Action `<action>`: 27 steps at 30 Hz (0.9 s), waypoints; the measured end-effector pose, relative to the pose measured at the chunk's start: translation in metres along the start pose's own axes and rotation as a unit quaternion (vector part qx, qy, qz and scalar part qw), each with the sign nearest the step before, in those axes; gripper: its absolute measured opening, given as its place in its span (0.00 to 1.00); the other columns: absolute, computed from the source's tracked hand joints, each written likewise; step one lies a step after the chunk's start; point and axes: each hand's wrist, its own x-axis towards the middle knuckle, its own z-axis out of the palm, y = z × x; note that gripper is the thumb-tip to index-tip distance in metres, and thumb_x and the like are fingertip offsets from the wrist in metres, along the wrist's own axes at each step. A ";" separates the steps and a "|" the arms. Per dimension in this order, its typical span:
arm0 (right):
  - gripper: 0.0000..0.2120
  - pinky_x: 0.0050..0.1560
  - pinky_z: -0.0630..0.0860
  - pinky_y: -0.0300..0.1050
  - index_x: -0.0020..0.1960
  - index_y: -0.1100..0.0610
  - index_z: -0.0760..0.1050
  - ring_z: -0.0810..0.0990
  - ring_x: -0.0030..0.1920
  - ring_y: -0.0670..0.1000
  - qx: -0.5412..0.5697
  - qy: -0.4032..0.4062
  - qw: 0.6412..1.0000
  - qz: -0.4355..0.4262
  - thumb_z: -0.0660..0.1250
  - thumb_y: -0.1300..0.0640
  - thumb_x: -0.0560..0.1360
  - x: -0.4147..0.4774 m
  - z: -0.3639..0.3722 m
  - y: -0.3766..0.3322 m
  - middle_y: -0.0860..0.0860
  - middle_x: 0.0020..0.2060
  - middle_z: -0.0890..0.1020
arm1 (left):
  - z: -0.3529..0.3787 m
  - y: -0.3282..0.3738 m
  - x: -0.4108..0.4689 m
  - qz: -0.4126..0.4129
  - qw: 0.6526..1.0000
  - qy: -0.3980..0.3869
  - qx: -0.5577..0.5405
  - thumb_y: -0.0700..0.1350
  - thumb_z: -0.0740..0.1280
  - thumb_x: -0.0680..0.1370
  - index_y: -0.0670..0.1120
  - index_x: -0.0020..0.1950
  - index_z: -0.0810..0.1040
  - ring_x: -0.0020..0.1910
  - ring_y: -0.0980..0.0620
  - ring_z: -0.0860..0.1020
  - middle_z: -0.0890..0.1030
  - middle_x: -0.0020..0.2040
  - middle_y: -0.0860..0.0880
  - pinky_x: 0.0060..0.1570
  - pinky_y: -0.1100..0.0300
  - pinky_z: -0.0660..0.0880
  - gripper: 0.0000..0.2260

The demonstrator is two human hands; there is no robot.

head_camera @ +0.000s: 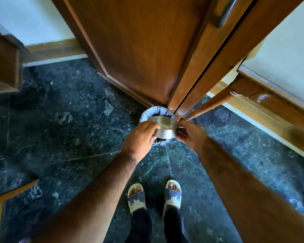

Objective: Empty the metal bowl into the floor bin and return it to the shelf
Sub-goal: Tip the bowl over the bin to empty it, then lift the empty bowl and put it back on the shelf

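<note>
I hold a round metal bowl (pixel 164 128) between both hands, tipped so its base faces me and its mouth points down and away. My left hand (pixel 139 138) grips its left side and my right hand (pixel 191 133) grips its right rim. Directly under the bowl stands the floor bin (pixel 154 111), small and round with a grey liner folded over its rim. The bowl and my hands cover most of the bin's opening. I cannot see what is inside the bowl or the bin.
A brown wooden door (pixel 139 50) stands open just behind the bin, its edge touching the bin's far side. A wooden leg (pixel 212 104) slants in from the right. My sandalled feet (pixel 154 195) stand on the dark marble floor (pixel 60 128). Wooden furniture (pixel 3 64) sits at left.
</note>
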 end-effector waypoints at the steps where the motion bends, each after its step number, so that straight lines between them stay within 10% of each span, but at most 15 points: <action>1: 0.09 0.32 0.83 0.43 0.52 0.67 0.79 0.83 0.32 0.52 -0.003 0.001 1.000 -0.005 0.71 0.66 0.73 -0.004 0.001 0.000 0.59 0.40 0.84 | -0.005 0.004 -0.004 -0.007 1.000 0.003 -0.001 0.36 0.75 0.66 0.44 0.53 0.77 0.50 0.46 0.80 0.82 0.52 0.46 0.48 0.55 0.78 0.17; 11: 0.11 0.35 0.80 0.42 0.53 0.62 0.82 0.83 0.40 0.53 0.010 -0.012 0.996 -0.090 0.69 0.66 0.72 -0.072 0.013 -0.014 0.57 0.42 0.84 | -0.051 0.037 -0.009 -0.150 0.963 0.071 -0.211 0.48 0.77 0.67 0.47 0.66 0.72 0.67 0.60 0.67 0.67 0.71 0.52 0.64 0.72 0.64 0.29; 19: 0.10 0.49 0.81 0.51 0.50 0.61 0.80 0.81 0.46 0.59 0.068 -0.031 0.989 -0.125 0.63 0.70 0.75 -0.148 0.011 -0.033 0.59 0.42 0.83 | -0.108 0.076 0.006 -0.418 0.824 0.106 -0.368 0.40 0.70 0.76 0.40 0.57 0.80 0.41 0.47 0.83 0.84 0.51 0.43 0.47 0.45 0.83 0.11; 27: 0.12 0.49 0.79 0.51 0.50 0.62 0.81 0.81 0.46 0.58 0.058 -0.040 0.984 -0.165 0.63 0.73 0.74 -0.221 -0.003 -0.069 0.61 0.45 0.84 | -0.160 0.124 0.011 -0.380 0.835 0.095 -0.386 0.41 0.69 0.75 0.41 0.56 0.82 0.42 0.50 0.85 0.86 0.49 0.43 0.45 0.46 0.83 0.11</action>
